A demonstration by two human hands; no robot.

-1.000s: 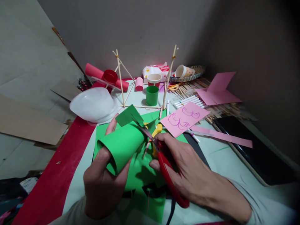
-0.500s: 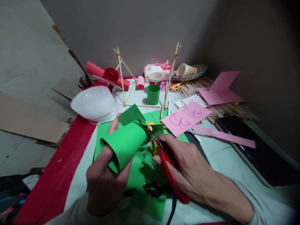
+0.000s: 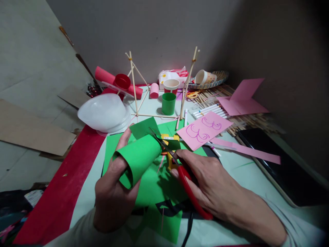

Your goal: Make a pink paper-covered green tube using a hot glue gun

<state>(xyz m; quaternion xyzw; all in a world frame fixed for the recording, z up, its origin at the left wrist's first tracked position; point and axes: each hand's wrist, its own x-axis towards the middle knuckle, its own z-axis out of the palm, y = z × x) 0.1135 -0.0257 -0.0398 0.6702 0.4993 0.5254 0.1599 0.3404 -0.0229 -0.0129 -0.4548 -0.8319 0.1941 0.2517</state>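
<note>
The rolled green paper tube [image 3: 140,158] sits at the centre of the view, raised off the tabletop [image 3: 246,171], its open mouth facing 7 o'clock and its far end at 1 o'clock. Over the last second it has drifted slightly toward 3 o'clock and turned a little, so the cut flap [image 3: 144,127] at its far end now stands wider and flatter. The left hand [image 3: 114,192] has its grip closed around the tube, one finger pushed inside the mouth and the thumb lying along the outside. The right hand [image 3: 213,187] has its grip closed through the red handles of the scissors [image 3: 180,168], whose blades meet the tube's far rim; they have advanced a touch toward 11 o'clock, which suggests another snip into the rim is under way.

Beneath the tube lies a flat green sheet [image 3: 154,192]. At 1 o'clock rests a pink card [image 3: 204,129] with drawn loops, and a green cup [image 3: 168,103] stands at 12 o'clock inside a skewer frame [image 3: 133,85]. A white plastic lid [image 3: 104,113] lies at 10 o'clock.
</note>
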